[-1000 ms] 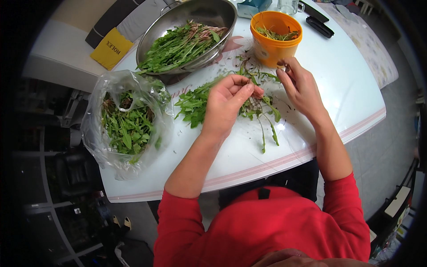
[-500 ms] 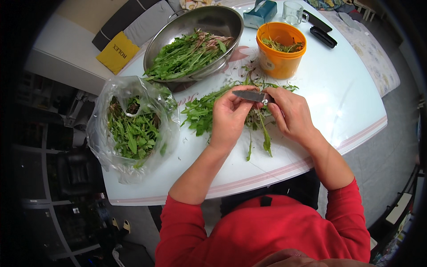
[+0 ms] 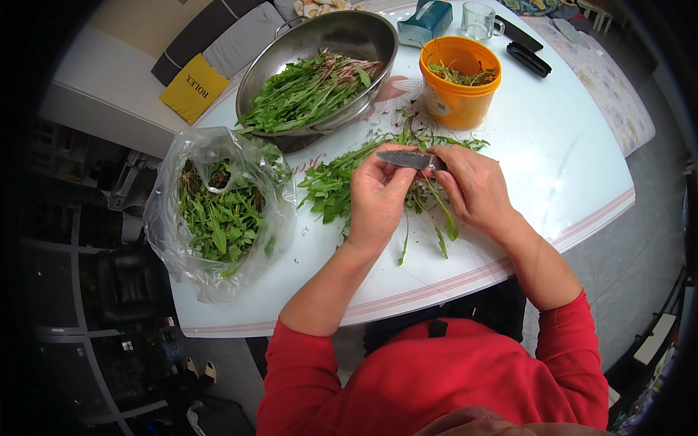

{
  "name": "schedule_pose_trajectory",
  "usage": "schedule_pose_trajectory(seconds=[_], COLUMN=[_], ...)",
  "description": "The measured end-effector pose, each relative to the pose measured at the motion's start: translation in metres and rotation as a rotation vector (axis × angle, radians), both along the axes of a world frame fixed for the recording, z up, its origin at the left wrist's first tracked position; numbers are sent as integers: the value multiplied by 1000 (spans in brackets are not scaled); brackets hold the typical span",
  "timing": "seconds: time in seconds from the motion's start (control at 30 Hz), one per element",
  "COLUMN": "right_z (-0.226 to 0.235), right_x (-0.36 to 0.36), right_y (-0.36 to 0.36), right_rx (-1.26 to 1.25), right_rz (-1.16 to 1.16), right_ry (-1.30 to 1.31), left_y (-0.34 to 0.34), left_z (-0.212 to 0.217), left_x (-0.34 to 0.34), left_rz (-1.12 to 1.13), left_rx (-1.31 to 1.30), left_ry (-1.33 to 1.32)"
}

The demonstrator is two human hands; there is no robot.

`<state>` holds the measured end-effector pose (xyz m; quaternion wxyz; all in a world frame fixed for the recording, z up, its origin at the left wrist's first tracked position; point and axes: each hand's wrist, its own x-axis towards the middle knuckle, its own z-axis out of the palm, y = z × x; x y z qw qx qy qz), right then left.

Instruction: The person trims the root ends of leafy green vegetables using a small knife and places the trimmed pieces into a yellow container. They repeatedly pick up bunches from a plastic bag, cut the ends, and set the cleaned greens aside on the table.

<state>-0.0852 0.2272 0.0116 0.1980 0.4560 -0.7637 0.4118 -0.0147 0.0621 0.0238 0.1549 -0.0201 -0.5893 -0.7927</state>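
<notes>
Near the middle of the white table [image 3: 567, 145], both hands meet over a loose heap of leafy green stems [image 3: 331, 190]. Right hand [image 3: 476, 190]: fingers curled shut round the handle end of a small knife [image 3: 406, 158], blade pointing toward the person's left. Left hand [image 3: 378, 196]: fingers closed, fingertips and thumb at the blade and pinching a green stem against it; exact grip partly hidden by the knuckles. Trimmed stems hang and lie just below the hands.

Surroundings:
- Metal basin [image 3: 363, 36] holding green leaves with reddish roots, beyond the heap, touching its far edge.
- Orange tub [image 3: 458, 105] with plant scraps inside, just right of the basin.
- Clear plastic bag [image 3: 174, 232], open, filled with more greens, on the table's left end.
- Glass mug [image 3: 480, 20] and two dark flat objects [image 3: 527, 51] at the far edge.
</notes>
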Motion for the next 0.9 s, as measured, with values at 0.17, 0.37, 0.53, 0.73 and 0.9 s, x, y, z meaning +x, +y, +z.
schedule_pose_trajectory(seconds=[0.17, 0.37, 0.53, 0.73, 0.9], right_z=[0, 0, -1, 1, 0], right_x=[-1, 0, 0, 1, -3], right_y=[0, 0, 0, 3, 1], right_rx=[-6, 6, 7, 40, -12], right_rz=[-9, -7, -18, -17, -68], right_ry=[9, 3, 6, -32, -69], left_y=[-1, 0, 1, -1, -2], left_z=[1, 4, 5, 4, 7], left_x=[0, 1, 2, 2, 4], left_rz=[-16, -6, 16, 27, 50], left_rx=[11, 33, 6, -26, -131], left_ry=[-9, -44, -57, -80, -69])
